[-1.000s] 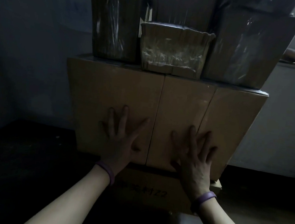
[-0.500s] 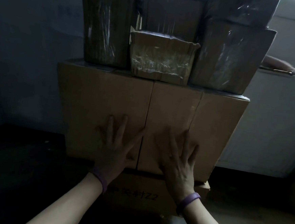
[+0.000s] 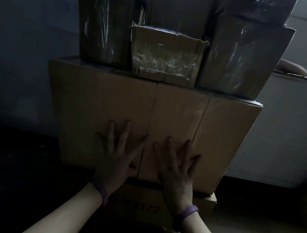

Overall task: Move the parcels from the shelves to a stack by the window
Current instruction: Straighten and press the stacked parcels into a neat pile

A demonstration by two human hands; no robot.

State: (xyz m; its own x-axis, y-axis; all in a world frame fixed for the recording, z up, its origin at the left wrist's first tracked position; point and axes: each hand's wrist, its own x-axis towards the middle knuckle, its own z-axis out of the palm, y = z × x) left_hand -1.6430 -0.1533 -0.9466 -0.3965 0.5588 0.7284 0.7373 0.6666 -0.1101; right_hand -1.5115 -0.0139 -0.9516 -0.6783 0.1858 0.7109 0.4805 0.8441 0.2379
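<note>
Parcels piled against dark wall: large cardboard box [image 3: 102, 103] sits on lower printed box [image 3: 142, 204], carries small taped parcel [image 3: 165, 54] between tall left parcel [image 3: 104, 24] and tall right parcel [image 3: 242, 55]. All sealed, contents hidden. Left hand [image 3: 116, 161], right hand [image 3: 177, 173] flat against large box front, fingers spread, grasping nothing.

Dim, murky view; faint light from right.

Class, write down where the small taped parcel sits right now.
Upper centre of the head view: the small taped parcel stands on the row of brown boxes, between the tall left parcel and the tall right parcel.
</note>
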